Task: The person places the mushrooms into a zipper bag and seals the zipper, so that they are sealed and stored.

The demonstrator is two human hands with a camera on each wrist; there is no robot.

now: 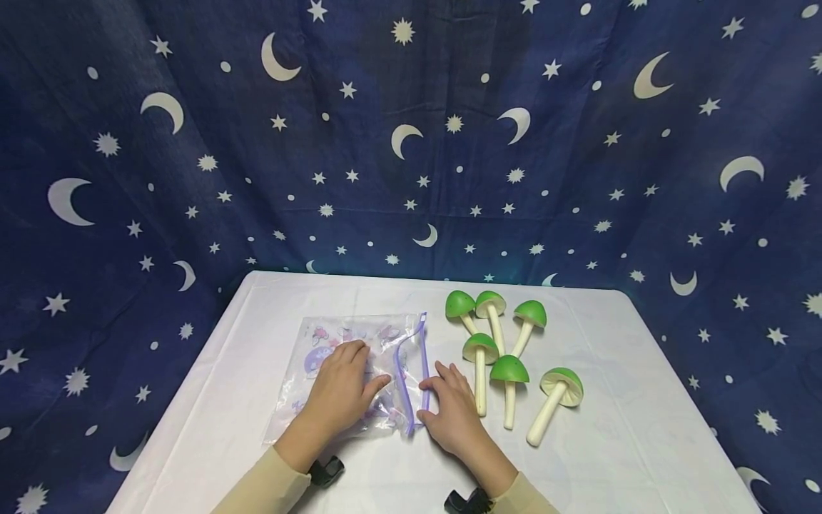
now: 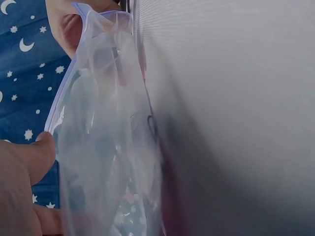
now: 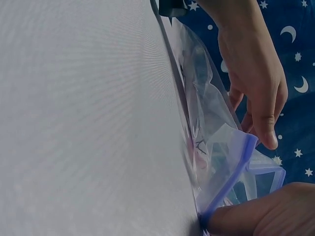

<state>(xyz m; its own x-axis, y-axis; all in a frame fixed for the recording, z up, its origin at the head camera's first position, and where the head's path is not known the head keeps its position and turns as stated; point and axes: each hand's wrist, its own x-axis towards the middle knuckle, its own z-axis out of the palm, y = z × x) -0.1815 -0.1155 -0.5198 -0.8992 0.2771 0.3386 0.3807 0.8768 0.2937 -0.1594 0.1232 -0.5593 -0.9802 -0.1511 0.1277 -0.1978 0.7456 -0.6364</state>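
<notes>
A clear zip bag (image 1: 379, 335) with a purple zip edge and pink and purple prints lies on the table, its mouth parted towards the right. My left hand (image 1: 343, 389) rests on the bag with relaxed fingers, the thumb pointing at the mouth. At the purple edge, my right hand (image 1: 452, 414) holds the rim of the mouth between thumb and fingers. In the right wrist view, the right thumb (image 3: 246, 216) lies against the purple zip (image 3: 236, 169), and the left hand (image 3: 256, 73) is above the bag. The left wrist view shows the bag's clear side (image 2: 103, 137) raised off the table.
Several toy mushrooms with green caps and cream stems lie right of the bag; the nearest include one mushroom (image 1: 480, 378) beside my right hand and another mushroom (image 1: 549, 414) farther right. A white cloth covers the table (image 1: 597, 328). Behind hangs a dark blue curtain (image 1: 359, 143) with moons and stars.
</notes>
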